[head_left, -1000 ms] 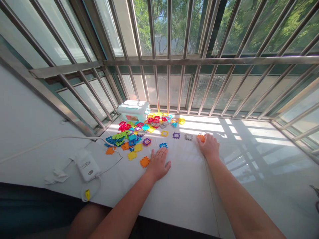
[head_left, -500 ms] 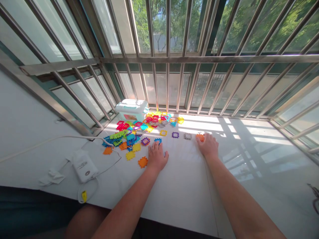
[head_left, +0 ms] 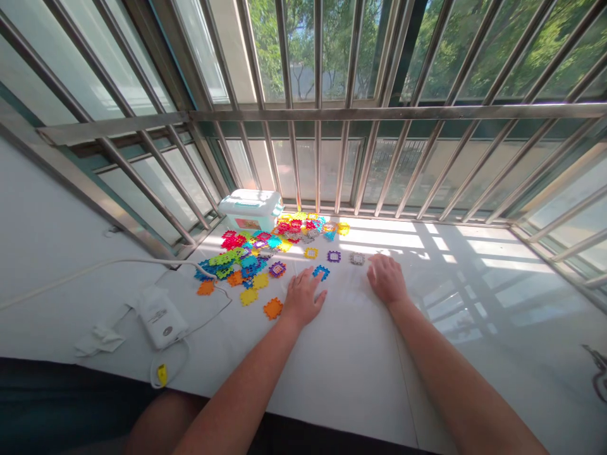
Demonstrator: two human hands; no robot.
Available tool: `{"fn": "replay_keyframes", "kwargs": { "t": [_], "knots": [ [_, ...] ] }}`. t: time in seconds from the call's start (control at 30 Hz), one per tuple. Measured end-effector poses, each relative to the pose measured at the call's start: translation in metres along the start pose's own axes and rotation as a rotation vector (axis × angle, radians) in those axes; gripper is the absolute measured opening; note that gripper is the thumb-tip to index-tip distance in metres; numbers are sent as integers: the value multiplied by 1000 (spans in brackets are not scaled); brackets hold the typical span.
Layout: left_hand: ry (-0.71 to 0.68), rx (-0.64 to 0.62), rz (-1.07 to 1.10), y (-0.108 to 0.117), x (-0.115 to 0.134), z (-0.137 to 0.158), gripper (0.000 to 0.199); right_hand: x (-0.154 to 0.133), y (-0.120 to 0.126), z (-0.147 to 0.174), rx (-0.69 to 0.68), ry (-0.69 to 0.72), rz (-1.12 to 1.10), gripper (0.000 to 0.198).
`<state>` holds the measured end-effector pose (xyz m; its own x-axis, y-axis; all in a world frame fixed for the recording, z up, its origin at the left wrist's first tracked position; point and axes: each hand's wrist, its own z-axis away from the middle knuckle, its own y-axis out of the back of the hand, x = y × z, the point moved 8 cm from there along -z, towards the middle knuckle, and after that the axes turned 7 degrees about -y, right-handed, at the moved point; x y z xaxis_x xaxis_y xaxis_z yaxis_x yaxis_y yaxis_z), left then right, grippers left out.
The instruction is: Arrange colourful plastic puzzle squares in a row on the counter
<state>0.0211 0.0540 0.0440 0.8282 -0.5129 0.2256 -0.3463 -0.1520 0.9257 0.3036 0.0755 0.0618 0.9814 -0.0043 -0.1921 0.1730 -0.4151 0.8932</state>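
**Both hands draw tiles back from the row**

The white bench (head_left: pixel 351 373) runs along a barred window, and a heap of coloured tiles (head_left: pixel 256 249) lies just in front of a pale green box (head_left: pixel 250 209) that sits against the bars. To the right of that box, a short row of single tiles stands apart from the heap: a yellow tile (head_left: pixel 311 253), a purple tile (head_left: pixel 334 256) and a grey tile (head_left: pixel 356 258).

The left hand (head_left: pixel 303 300) lies flat with its fingers spread, and its fingertips rest at a blue tile (head_left: pixel 321 272), which now sits further right of the box than it did a second ago; the hand has slid it out along the bench. An orange tile (head_left: pixel 273 308) lies just to the left of that hand, on the box's side.

The right hand (head_left: pixel 386 278) has pulled back toward the person and is curled palm down. The orange piece that showed at its fingertips half a second ago is no longer visible; it is probably under the palm, but I cannot tell whether the hand grips it.

Well to the left of the box, a white charger (head_left: pixel 161 319) with its cable (head_left: pixel 95 266) lies on the bench.
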Motion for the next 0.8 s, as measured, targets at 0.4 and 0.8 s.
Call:
{"fn": "replay_keyframes", "kwargs": {
  "t": [0.4, 0.8],
  "knots": [
    [92, -20, 17, 2, -5, -2, 39, -150, -26, 36, -179, 308, -194, 28],
    [116, 4, 55, 2, -6, -2, 38, -62, -5, 33, -33, -11, -361, 37]
  ]
}}
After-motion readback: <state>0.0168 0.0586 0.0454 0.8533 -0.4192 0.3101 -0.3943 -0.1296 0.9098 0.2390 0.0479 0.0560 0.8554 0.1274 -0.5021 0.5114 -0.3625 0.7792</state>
